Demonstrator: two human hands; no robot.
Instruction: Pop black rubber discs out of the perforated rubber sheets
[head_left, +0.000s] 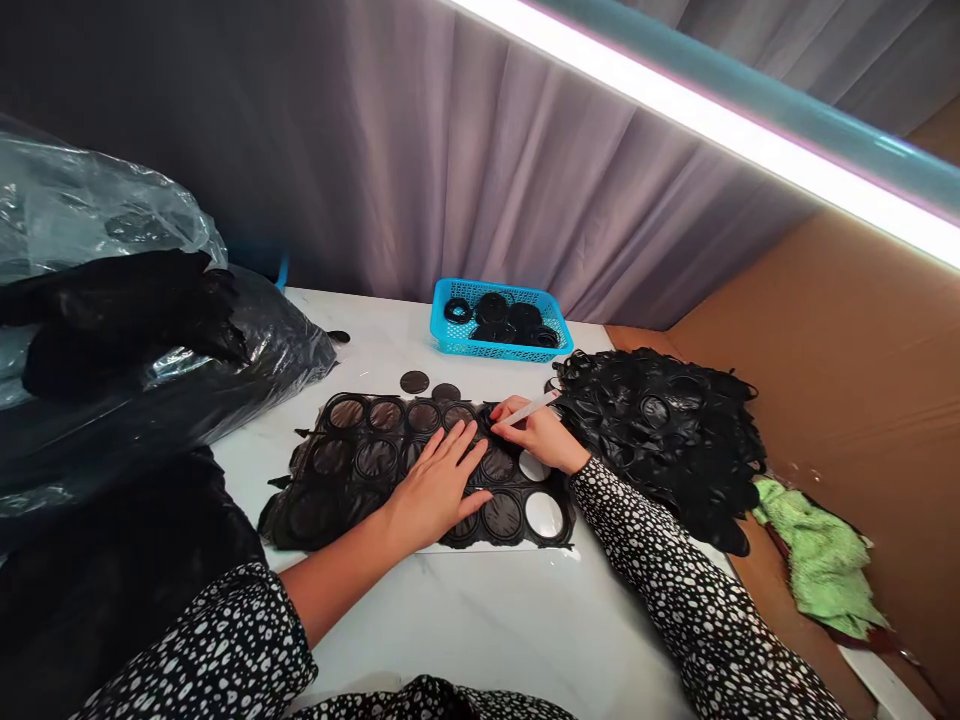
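A black moulded rubber sheet [349,515] with rows of round rings lies on the white table. Thin film fills most of its rings; two at the right end show white through them. My left hand [439,480] lies flat on the middle of the sheet, fingers spread. In my right hand [540,435] is a slim white pen-like tool [531,408], its lower end at the sheet's upper right part. The tool's tip is hidden by my fingers, so its kind cannot be told. Two loose black discs [414,382] lie just behind the sheet.
Behind the sheet stands a blue basket [442,340] holding black rings and discs. A heap of black rubber scraps [660,440] lies at the right, beside a green cloth [814,555]. Clear plastic bags [277,320] with black material fill the left. A lit tube lamp [720,120] hangs overhead.
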